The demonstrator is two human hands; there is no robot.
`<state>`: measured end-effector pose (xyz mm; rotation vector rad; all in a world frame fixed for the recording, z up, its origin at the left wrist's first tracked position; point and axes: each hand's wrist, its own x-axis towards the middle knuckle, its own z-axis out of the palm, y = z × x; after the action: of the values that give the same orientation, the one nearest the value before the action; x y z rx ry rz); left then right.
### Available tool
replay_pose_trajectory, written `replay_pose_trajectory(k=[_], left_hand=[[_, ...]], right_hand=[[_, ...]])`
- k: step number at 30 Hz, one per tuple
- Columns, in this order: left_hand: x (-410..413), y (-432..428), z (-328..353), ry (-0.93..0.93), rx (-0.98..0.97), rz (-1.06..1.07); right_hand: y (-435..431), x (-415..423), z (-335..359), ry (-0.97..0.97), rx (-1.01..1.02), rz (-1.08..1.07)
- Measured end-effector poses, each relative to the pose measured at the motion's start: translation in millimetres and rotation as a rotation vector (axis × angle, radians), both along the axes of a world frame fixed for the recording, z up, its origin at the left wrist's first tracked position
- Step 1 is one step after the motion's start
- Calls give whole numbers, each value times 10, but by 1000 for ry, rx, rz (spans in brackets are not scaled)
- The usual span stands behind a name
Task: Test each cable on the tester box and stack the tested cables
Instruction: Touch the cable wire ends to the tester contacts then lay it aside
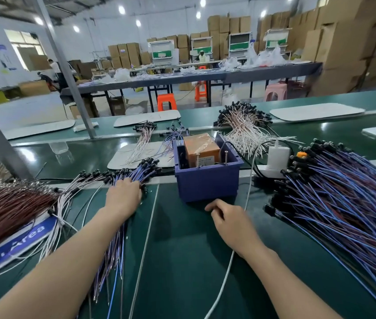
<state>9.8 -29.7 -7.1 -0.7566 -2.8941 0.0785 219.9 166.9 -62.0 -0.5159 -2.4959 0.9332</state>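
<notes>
Partly hidden, the left hand lies palm down on the stack of thin blue-violet cables, fingertips buried among glossy black plugs, so whether it pinches one I cannot tell. The right hand rests loosely curled and empty on the matte green mat, just before the square blue plastic tester box holding an orange block and 2 metal pins

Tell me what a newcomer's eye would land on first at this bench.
The blue box in the middle of the green table, with an orange block inside, draws the eye first. To its right fans a huge heap of blue cables. The left hand rests on a smaller cable bundle left of the box.
</notes>
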Motion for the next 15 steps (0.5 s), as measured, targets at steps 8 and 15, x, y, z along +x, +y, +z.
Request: replay_pose_trajectory(k=[8,15], left_hand=[[-51,87,-199,154,-180,123],[22,-42,167,-72,710,166]], right_hand=[[17,-4,19,58,-55,-19],[13,-27,15,70,-107,-25]])
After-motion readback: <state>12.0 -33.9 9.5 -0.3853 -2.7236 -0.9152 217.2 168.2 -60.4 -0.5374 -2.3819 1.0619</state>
